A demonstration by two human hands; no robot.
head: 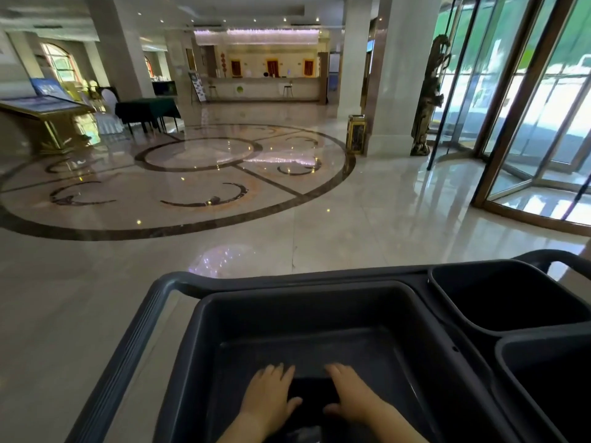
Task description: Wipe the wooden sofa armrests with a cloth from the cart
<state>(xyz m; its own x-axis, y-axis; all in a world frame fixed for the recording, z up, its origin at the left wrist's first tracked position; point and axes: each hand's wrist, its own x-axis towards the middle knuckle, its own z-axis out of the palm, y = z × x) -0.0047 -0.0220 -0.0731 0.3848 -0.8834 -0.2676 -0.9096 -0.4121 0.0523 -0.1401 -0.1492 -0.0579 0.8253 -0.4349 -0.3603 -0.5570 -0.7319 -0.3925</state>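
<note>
Both my hands reach into the large grey tray (pixel 204 318) on top of the cart. My left hand (pixel 271 394) and my right hand (pixel 351 394) lie flat, fingers stretched forward and slightly apart. Between them lies a dark, flat patch that looks like a folded dark cloth (pixel 311 394). Both thumbs point inward onto its edges. Whether either hand grips it I cannot tell; the fingers are not curled. No sofa or wooden armrest shows in this view.
The cart has a ribbed grey handle bar (pixel 134 340) on the left and two deep dark bins (pixel 499 295) on the right. Ahead stretches a polished marble lobby floor (pixel 367 219). A revolving glass door (pixel 527 123) and a pillar (pixel 393 75) stand at the right.
</note>
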